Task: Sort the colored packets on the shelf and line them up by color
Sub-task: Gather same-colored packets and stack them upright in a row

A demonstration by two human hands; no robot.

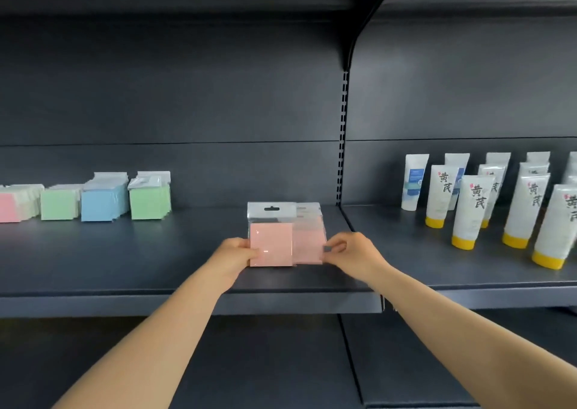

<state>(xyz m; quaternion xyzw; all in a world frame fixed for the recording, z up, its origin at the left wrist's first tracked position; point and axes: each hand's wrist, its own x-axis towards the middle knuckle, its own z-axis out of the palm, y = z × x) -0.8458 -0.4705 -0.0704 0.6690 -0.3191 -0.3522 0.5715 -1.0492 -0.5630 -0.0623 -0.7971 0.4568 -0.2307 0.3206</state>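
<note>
Both hands on the pink packets (pixel 271 244) mid-shelf (pixel 125 252): left hand (pixel 234 254) and right hand (pixel 352 252) fingers pinch the stack's sides. Next, probably carrying them left to the pink row (pixel 9 206).

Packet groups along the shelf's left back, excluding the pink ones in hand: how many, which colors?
4. Left to right: pink stack cut off by the frame edge, green stack, blue stack, second green stack. More may sit beyond the left edge.
</note>
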